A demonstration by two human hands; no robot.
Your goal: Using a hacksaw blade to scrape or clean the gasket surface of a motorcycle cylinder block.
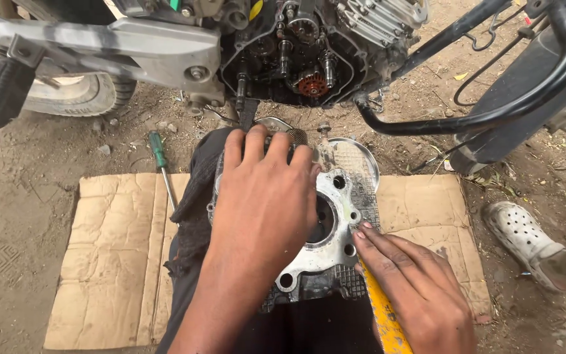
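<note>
- The cylinder head (325, 246), a finned metal casting with a bright gasket face and a round bore, lies face up on a dark cloth (194, 196) over the person's lap, above a flattened sheet of cardboard (116, 255) on the dirt ground.
- Risk, as I judge it: the yellow-handled tool (382, 314) meets the gasket face at its right edge; if it slips or digs in, it could score that flat sealing surface.
- A slip could also carry the tool tip toward the left hand, which lies close beside it on the same casting.
- The casting rests only on cloth and lap, so a hard push might tip it off onto the gritty ground, and dirt could get into the bore.
- Left hand (263, 203): spread flat, palm down, fingers extended over the upper part of the casting, pressing it steady rather than gripping.
- Right hand (417, 292): closed around the yellow handle, with fingertips laid out straight against the casting's right edge.
- Farther out: a green-handled screwdriver (162, 164) lies at the cardboard's edge, the opened motorcycle engine (302, 59) stands ahead, and a white clog (522, 236) sits at the right.
</note>
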